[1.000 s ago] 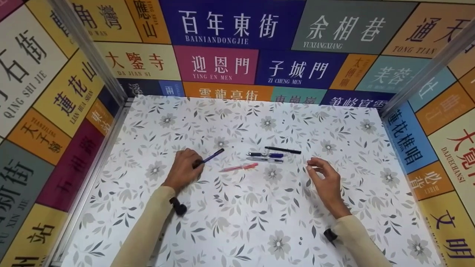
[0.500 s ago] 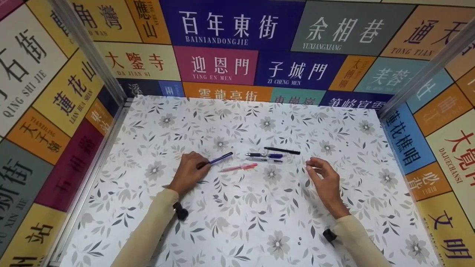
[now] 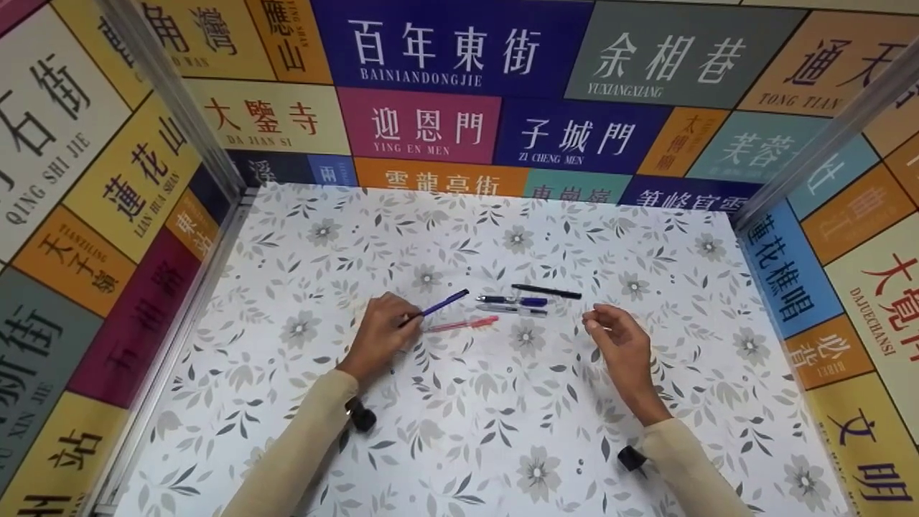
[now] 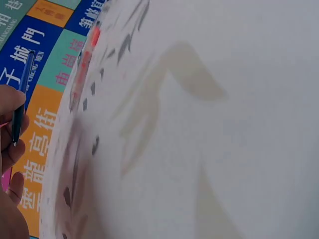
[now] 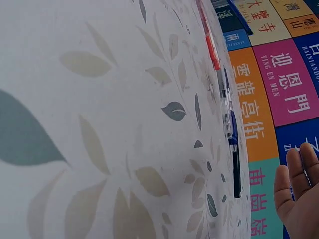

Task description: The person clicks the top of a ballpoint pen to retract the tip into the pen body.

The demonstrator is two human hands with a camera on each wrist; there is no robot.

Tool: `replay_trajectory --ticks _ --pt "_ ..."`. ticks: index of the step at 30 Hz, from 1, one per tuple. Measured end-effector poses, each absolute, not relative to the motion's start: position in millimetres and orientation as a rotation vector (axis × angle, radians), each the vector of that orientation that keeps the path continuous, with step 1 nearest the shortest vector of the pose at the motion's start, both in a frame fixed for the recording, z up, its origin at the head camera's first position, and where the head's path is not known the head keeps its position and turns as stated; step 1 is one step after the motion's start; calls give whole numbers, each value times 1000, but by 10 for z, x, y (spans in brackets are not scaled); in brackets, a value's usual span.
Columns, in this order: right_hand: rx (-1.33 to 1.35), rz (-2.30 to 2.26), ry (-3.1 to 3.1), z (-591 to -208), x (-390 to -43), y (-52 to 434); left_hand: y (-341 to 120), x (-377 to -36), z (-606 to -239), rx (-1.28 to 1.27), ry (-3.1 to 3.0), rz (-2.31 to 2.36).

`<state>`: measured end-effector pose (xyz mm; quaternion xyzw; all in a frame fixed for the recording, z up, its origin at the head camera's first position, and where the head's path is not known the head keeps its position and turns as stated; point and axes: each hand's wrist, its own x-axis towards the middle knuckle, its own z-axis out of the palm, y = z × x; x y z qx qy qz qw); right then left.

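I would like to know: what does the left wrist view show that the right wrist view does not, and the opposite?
Only left wrist: the left hand, pinching the blue pen.
Only right wrist: the right hand, holding nothing; also the black pen, which I cannot make out in the left view.
Both: that blue pen, the pink pen, the patterned table and the lettered wall panels.
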<state>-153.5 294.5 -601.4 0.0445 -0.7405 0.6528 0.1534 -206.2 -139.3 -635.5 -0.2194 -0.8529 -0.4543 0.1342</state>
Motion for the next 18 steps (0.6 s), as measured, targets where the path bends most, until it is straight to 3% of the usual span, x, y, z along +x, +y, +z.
replay_trajectory --ticks 18 --pt "255 1929 -2050 -5921 -1510 2823 -1163 -2071 -6260 -738 -2285 -1358"
